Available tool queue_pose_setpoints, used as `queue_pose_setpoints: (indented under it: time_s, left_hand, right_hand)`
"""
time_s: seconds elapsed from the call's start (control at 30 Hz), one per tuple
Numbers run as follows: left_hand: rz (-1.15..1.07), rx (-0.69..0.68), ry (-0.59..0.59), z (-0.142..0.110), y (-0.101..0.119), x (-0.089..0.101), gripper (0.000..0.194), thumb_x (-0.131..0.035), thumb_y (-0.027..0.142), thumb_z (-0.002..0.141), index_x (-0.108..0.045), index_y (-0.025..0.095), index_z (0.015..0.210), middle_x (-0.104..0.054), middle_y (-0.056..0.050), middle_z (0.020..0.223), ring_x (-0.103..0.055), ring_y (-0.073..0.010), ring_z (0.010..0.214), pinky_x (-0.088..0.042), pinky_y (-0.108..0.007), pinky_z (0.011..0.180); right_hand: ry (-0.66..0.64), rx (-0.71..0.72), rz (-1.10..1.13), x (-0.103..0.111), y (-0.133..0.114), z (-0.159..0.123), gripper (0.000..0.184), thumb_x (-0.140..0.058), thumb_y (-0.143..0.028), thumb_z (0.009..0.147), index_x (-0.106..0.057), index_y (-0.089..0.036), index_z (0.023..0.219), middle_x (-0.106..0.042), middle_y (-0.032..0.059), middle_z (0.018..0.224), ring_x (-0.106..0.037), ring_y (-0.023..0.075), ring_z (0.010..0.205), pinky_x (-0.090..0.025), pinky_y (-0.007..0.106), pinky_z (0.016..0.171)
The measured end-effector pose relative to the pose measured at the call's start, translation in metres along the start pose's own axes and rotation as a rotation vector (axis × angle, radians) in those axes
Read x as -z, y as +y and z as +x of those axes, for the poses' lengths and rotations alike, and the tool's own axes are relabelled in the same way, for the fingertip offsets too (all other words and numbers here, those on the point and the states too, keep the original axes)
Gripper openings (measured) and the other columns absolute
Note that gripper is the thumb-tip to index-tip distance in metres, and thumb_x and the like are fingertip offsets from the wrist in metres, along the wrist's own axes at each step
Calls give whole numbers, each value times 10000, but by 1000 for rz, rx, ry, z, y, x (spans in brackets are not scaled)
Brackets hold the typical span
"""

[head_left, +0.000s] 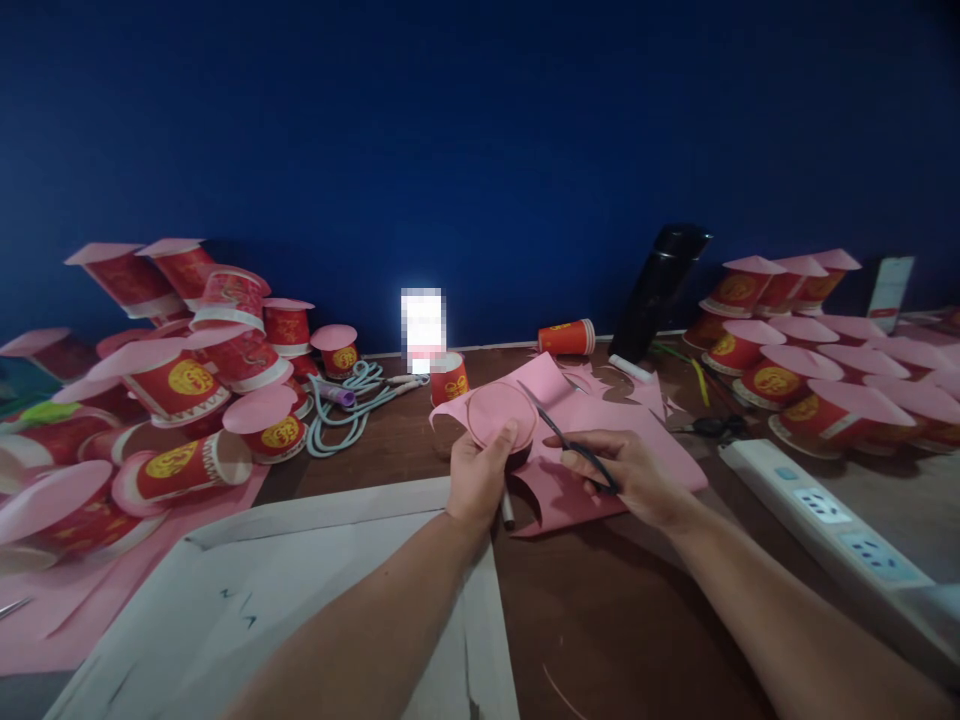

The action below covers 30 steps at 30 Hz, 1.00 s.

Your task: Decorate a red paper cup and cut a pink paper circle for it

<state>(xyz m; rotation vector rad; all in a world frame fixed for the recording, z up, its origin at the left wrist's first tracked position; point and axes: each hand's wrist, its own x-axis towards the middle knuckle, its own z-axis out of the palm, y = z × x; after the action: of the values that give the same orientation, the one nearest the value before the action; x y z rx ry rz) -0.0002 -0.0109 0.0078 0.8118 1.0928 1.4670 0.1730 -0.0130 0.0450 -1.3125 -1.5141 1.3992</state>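
Between thumb and fingers, my left hand grips a piece of pink paper that has a circle outlined on it. A black-handled pair of scissors sits in my right hand, with the blades pointing up and left at the right edge of the paper. More pink paper, with curved pieces cut out of it, lies beneath and beside the scissors. A pen-like stick is partly hidden below my left hand. Just behind the held paper stands a red paper cup.
Red cups topped with pink paper discs crowd the left and right. A black bottle leans by the blue wall. A power strip, a coiled cable, a toppled orange cup and a white board surround my hands.
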Motion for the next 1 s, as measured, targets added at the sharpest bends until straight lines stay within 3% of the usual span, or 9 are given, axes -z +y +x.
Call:
queue_pose_setpoints:
  time_s: [0.33,0.57,0.7,1.0]
  left_hand:
    - [-6,6,29,3,0,1,474,-755,479,644,-719,115,945,-735,-119,917,-682,-216,800,-513,-354,807]
    - [-25,2,15,4,-1,1,483,-745,481,658,-711,107,961,-724,-142,980,-671,-250,915,-511,-361,823]
    - [26,3,21,3,2,1,458,-736,466,676,-715,105,957,-725,-138,962,-673,-239,876,-507,-366,827]
    - [77,25,-58,-1,3,0,401,-740,444,674,-718,114,899,-725,-113,924,-657,-197,786,-504,-335,788]
  right_hand:
    - [10,10,-14,1,3,2,547,-756,-505,654,-723,-135,1057,-562,-8,588,-461,71,487,-369,201,429]
    - [-3,14,4,2,7,3,545,-762,-480,664,-711,-148,1093,-550,-19,577,-455,68,484,-368,196,420]
    - [-28,2,26,2,7,4,550,-764,-463,671,-698,-141,1111,-546,-20,603,-457,66,486,-372,195,412]
    - [-60,17,14,7,6,6,532,-759,-477,670,-700,-159,1092,-550,-19,616,-461,73,510,-398,196,417]
